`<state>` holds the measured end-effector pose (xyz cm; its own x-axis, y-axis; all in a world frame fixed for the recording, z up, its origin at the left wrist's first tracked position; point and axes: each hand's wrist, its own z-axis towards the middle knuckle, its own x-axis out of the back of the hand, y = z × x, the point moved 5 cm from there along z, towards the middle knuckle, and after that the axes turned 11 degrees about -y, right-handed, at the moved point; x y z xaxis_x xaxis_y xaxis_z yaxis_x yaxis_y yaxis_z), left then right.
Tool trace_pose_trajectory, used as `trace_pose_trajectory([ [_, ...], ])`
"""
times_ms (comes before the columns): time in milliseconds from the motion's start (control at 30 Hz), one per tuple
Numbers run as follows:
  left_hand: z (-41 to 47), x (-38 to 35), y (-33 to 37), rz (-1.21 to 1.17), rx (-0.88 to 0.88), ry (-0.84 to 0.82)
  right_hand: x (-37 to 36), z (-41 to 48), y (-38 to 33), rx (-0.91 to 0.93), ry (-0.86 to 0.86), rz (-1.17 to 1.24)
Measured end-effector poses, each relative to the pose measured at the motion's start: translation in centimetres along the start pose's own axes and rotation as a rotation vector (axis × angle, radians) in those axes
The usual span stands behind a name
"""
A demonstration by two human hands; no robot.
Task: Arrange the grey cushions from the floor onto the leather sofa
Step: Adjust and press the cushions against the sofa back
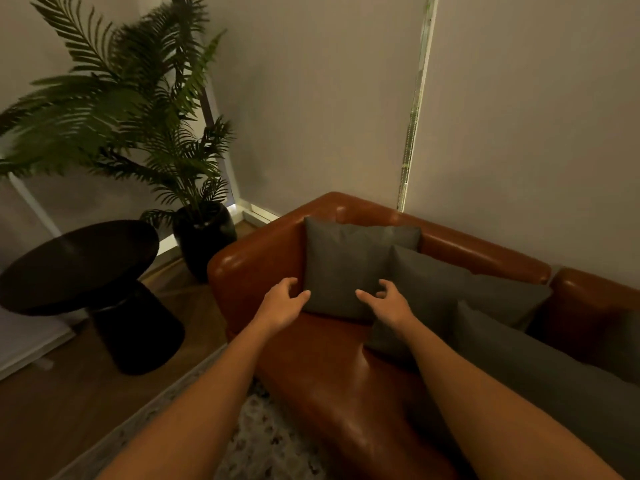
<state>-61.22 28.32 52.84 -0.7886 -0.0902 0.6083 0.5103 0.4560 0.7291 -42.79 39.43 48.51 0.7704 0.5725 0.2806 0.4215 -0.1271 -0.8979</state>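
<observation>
A grey cushion stands upright in the left corner of the brown leather sofa, leaning against the backrest. A second grey cushion leans beside it to the right, and a third grey cushion lies further right on the seat. My left hand hovers at the first cushion's lower left edge, fingers apart. My right hand is at its lower right corner, fingers spread and holding nothing.
A round black side table stands left of the sofa arm. A potted palm fills the corner behind it. A patterned rug lies in front of the sofa on wooden floor. Pale blinds cover the wall behind.
</observation>
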Motion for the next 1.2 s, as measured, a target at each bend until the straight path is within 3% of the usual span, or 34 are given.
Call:
trace_pose_trajectory([
  [233, 6.4, 1.3, -1.2, -0.006, 0.010, -0.098, -0.6, 4.9, -0.9, -0.055, 0.037, 0.064],
  [433, 13.8, -0.2, -1.2, -0.079, 0.051, -0.163, 5.0, 10.2, 0.2, -0.112, 0.143, 0.043],
  [800, 29.4, -0.8, 1.7, -0.174, 0.094, -0.083, 12.2, 24.1, -1.0, -0.125, 0.210, 0.001],
  [1200, 42.2, -0.6, -1.4, -0.255, 0.208, 0.020, 15.8, 34.2, 3.5, -0.277, 0.349, 0.042],
])
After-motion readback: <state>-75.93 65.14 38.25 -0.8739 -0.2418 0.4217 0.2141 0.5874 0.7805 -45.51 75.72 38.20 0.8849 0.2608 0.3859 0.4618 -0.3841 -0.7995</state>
